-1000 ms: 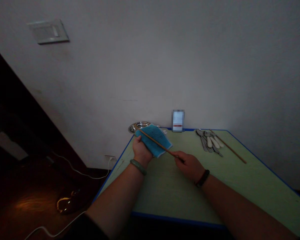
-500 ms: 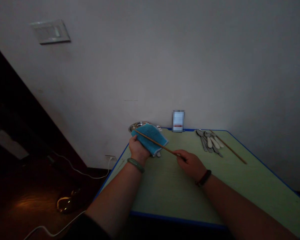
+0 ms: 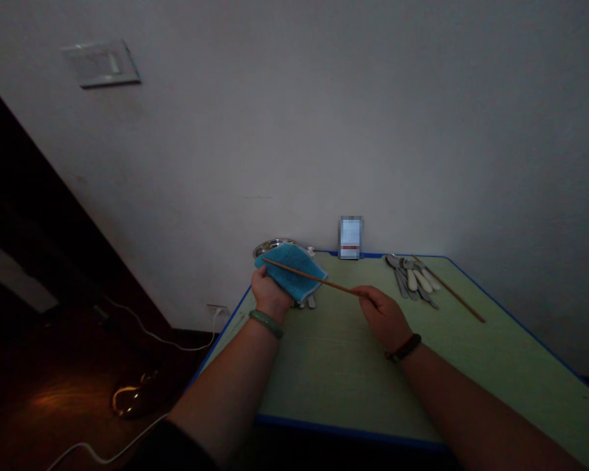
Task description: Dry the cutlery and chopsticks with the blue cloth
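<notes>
A blue cloth [image 3: 297, 254] with a pale edge lies spread over my left hand [image 3: 272, 292], whose thumb shows at its near side; the other fingers are hidden under it. Across the cloth rests the tip of a thin brown wooden chopstick [image 3: 340, 288]. My right hand [image 3: 385, 317] grips the chopstick's other end between thumb and fingers. Behind the cloth, a shiny metal bowl or dish [image 3: 267, 246] is partly covered from view. Cutlery handles [image 3: 311, 303] peek out beneath the cloth's near corner.
On the green, blue-edged table [image 3: 333, 379], several spoons and forks [image 3: 412, 281] lie at the right back, with another chopstick [image 3: 454, 294] beside them. A phone [image 3: 350, 237] leans upright against the wall. To the left, a white cable [image 3: 176, 347] runs from a wall socket.
My right hand has shifted slightly to the right and up, drawing the chopstick along to a flatter angle. The left hand and cloth have barely moved, slightly to the left.
</notes>
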Demonstrator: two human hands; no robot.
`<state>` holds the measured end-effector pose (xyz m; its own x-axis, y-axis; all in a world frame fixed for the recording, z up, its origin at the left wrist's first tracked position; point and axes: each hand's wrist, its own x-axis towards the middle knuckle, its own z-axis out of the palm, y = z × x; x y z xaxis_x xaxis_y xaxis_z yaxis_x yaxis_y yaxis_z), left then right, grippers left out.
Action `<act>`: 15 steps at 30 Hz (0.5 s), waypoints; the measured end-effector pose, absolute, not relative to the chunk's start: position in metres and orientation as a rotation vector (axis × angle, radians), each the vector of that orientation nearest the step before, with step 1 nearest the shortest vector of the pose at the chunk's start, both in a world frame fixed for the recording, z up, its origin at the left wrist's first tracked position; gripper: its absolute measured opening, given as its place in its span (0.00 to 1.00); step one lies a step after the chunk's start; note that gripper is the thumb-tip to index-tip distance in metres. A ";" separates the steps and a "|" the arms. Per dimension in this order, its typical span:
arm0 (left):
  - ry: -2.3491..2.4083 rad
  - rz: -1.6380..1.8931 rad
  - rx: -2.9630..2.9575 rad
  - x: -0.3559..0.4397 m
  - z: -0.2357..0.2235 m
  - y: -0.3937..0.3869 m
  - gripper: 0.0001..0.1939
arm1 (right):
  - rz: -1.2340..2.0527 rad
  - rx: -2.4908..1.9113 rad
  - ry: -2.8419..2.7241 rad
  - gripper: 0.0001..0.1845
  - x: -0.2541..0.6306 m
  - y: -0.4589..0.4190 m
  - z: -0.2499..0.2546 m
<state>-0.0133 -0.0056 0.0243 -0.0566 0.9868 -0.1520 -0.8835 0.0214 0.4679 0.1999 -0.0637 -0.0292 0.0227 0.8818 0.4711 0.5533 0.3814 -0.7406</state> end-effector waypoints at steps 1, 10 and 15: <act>0.504 1.553 0.255 -0.013 0.025 -0.006 0.30 | 0.420 -1.288 -1.641 0.17 0.200 -0.063 -0.030; 0.547 1.543 0.245 -0.013 0.025 -0.007 0.30 | 0.501 -1.384 -1.639 0.20 0.198 -0.064 -0.028; 0.529 1.535 0.250 -0.013 0.025 -0.007 0.30 | 0.526 -1.355 -1.697 0.22 0.196 -0.066 -0.028</act>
